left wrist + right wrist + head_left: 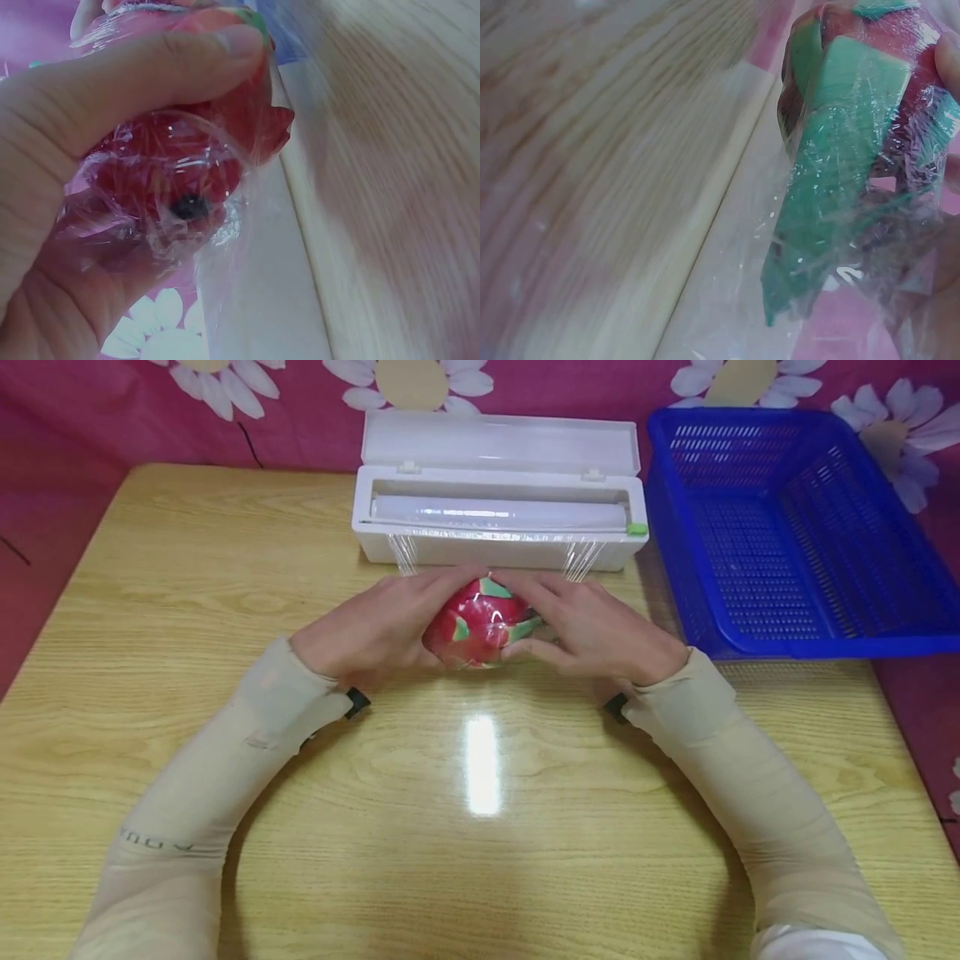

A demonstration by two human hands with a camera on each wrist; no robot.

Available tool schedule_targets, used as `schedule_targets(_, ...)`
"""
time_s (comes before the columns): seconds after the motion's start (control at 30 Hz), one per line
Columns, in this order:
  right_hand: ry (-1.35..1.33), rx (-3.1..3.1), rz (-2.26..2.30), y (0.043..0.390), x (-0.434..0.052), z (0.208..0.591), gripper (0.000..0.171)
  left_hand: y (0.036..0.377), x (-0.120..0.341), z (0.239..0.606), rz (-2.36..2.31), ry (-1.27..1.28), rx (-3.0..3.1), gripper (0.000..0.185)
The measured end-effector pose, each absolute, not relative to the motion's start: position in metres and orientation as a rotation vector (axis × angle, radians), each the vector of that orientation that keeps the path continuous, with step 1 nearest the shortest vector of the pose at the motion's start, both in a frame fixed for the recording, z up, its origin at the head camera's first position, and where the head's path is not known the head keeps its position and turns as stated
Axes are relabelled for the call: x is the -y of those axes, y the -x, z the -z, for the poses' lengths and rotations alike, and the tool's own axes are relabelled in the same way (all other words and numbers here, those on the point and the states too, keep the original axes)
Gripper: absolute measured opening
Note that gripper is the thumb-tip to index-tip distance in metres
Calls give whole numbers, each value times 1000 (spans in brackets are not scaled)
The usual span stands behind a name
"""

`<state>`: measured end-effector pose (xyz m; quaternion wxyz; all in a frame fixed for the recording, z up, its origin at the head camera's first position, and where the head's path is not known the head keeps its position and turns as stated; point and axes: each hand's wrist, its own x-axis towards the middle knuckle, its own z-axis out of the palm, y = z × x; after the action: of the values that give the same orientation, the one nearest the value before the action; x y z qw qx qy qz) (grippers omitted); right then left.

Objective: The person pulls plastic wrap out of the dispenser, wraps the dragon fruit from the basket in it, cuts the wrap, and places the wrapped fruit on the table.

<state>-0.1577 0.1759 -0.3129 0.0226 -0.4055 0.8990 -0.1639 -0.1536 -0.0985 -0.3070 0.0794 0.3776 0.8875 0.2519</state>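
Note:
A red dragon fruit (480,618) with green scales is held between both hands in front of the white box, wrapped in clear cling film (172,180). My left hand (382,618) grips its left end, the thumb lying along the red skin in the left wrist view. On the other side my right hand (592,622) holds the end with the long green scales (817,172), over which crinkled film lies. Behind the fruit, the white cling film dispenser (498,547) has its lid (501,443) up and a film roll (498,512) inside. Strands of film hang from its front edge.
A blue plastic basket (750,643) stands at the right rear of the wooden table (480,877), close beside the dispenser. A green slider (636,528) sits at the dispenser's right front end. Pink cloth (300,410) with white flowers hangs behind the table.

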Motion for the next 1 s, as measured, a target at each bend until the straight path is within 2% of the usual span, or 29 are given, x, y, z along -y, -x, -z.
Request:
schedule_targets(0.47, 1400, -2729, 556, 157, -178, 313, 90, 150, 100, 304, -765, -1137, -2619, 112)
schedule_targets(1.0, 1378, -2669, 552, 154, -180, 310, 87, 147, 99, 300, -708, -1142, -2569, 107)
